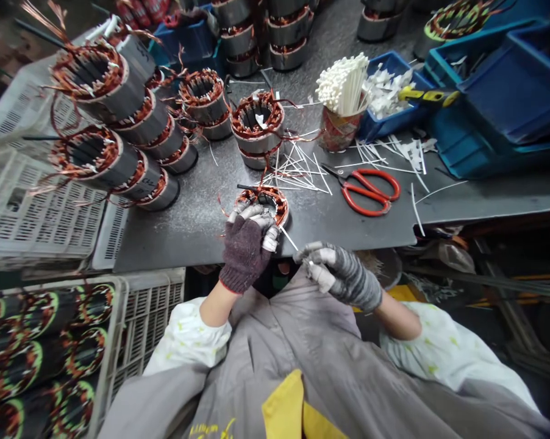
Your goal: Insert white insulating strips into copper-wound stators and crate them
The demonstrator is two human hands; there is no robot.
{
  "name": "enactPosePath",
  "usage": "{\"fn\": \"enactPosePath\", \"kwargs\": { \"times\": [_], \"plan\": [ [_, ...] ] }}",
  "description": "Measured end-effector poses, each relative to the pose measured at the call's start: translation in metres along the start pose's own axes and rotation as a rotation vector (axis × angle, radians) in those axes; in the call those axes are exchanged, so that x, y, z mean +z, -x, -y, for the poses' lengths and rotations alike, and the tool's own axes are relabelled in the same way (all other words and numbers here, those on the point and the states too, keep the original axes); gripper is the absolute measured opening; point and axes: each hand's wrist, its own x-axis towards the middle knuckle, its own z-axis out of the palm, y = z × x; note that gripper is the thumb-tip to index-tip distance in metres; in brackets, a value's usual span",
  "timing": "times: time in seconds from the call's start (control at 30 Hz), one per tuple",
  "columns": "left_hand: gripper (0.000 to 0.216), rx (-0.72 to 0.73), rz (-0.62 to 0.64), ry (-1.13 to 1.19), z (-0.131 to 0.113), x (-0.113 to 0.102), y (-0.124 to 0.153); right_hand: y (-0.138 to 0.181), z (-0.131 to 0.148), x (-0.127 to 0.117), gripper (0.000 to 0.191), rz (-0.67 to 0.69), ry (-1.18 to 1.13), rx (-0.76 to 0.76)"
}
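Observation:
A motor stator with copper windings sits near the front edge of the bench. My left hand, in a dark purple glove with white-taped fingertips, grips its near side, fingers bent over the winding rim. In a grey striped glove, my right hand is closed just right of the stator, past the bench edge. A thin white stick runs from the stator's lower right rim to its pinched fingertips. Behind the stator, loose white sticks lie scattered. Red-handled scissors rest to their right.
Stacked stators stand at left, with another stack behind my left hand. A cup holds many white sticks. Blue bins and a yellow cutter are at right. A crate of stators stands lower left.

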Motion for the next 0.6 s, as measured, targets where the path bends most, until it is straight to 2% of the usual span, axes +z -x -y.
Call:
{"fn": "enactPosePath", "kwargs": {
  "times": [0.1, 0.2, 0.3, 0.47, 0.6],
  "plan": [
    [0.015, -0.08, -0.066, 0.048, -0.006, 0.002, 0.0, -0.026, -0.01, 0.01, 0.012, -0.119, -0.095, 0.041],
    [0.029, -0.224, -0.122, 0.081, -0.013, 0.005, 0.0, -0.045, -0.013, 0.019, 0.021, -0.275, -0.221, 0.272],
    [0.034, -0.258, -0.141, 0.072, -0.015, 0.007, -0.001, -0.048, -0.01, 0.023, 0.029, -0.301, -0.316, 0.446],
    [0.036, -0.128, -0.2, -0.077, -0.016, 0.01, 0.0, -0.034, -0.008, 0.026, 0.025, -0.272, -0.333, 0.408],
    [0.034, -0.194, -0.179, -0.001, -0.017, 0.012, -0.002, -0.036, -0.011, 0.026, 0.025, -0.281, -0.363, 0.457]
  ]
}}
